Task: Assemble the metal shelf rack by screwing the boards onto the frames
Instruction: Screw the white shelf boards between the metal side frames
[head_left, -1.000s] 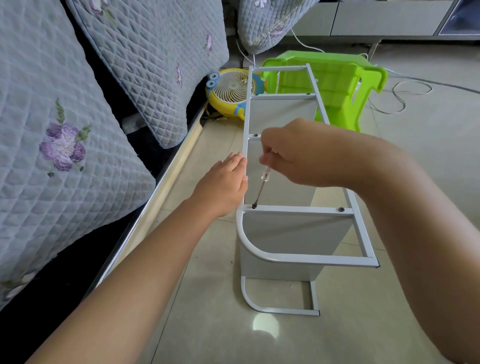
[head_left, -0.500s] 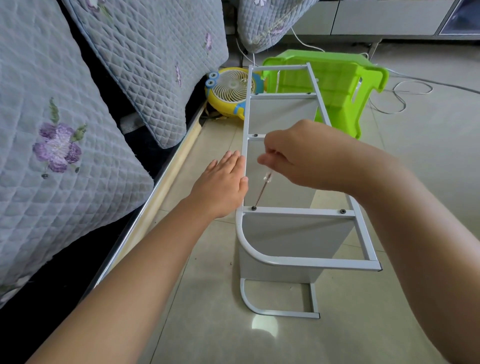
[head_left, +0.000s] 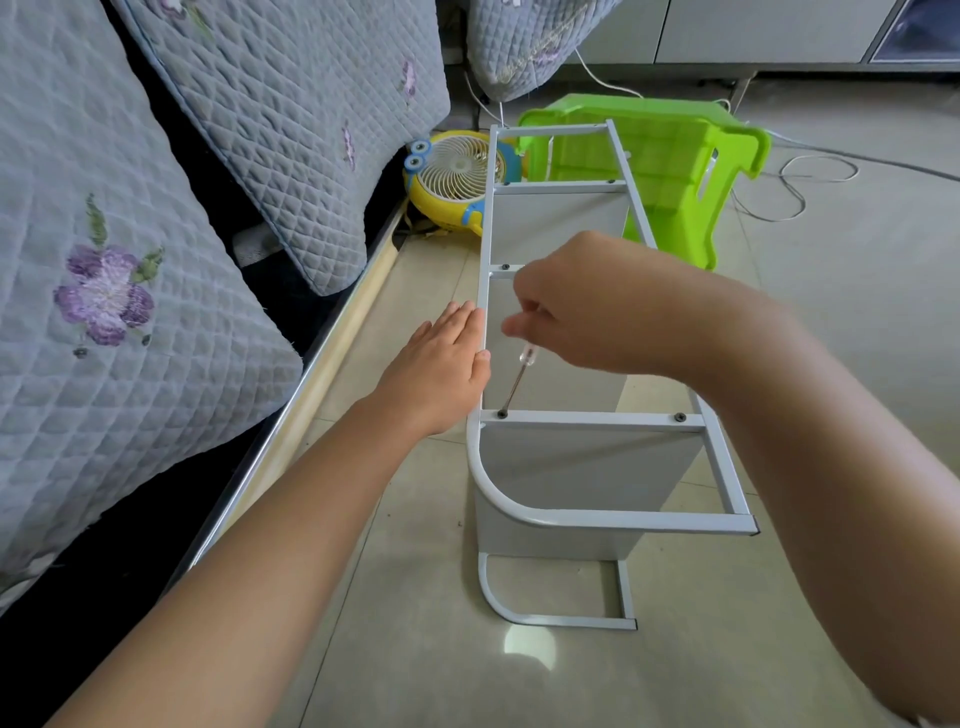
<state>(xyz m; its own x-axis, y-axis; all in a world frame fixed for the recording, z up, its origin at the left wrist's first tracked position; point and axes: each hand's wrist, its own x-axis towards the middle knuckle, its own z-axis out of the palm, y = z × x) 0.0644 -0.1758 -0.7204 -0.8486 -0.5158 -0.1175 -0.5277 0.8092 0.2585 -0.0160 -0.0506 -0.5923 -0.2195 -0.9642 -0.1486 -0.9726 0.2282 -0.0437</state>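
One head cam, wide-angle, looks fwd and down at close range, over the rack (head_left: 597, 421) on the floor (head_left: 415, 649).

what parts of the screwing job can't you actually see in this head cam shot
- Screwdriver handle top: head view, hidden inside the right hand.
- Screw seating: too small, tip covers it.
- Middle crossbar's right screw: hidden behind the right forearm.
- Left hand palm contact with the frame: hidden by the hand's own back.
- Lower frame's joints: hidden by the boards.

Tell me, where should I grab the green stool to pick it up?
Probably by the slot in its right side, coming from the right. The stool lies tipped over behind the rack, so that cutout faces open floor and would fit fingers.
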